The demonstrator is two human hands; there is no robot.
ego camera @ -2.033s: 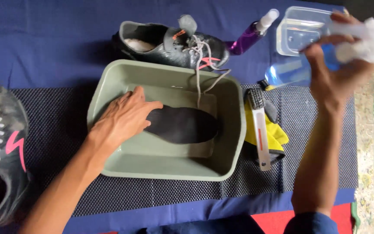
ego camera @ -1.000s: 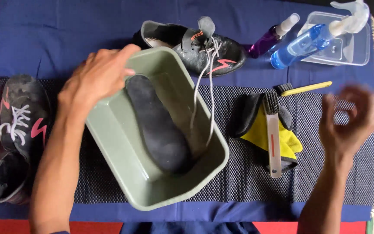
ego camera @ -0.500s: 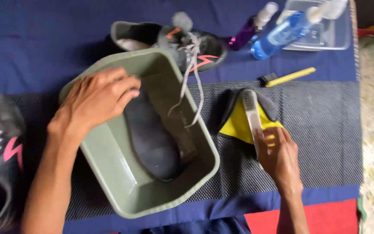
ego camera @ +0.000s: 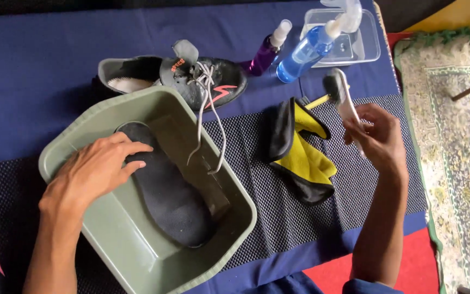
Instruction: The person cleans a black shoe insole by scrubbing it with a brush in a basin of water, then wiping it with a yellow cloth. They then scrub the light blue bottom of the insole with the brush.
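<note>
the left hand (ego camera: 94,173) lies flat and open on the black insole (ego camera: 164,188) inside the green tub (ego camera: 137,256) at near left, while the right hand (ego camera: 379,139) grips a brush (ego camera: 342,98) raised over the cloth (ego camera: 300,152).

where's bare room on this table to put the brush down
Free: blue cloth left of the black shoe, and mesh mat between green tub and yellow cloth. Crowded: the top right, around the spray bottles and clear box.

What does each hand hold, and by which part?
Right hand grips a brush by its handle. Left hand presses the black insole at one end.
</note>
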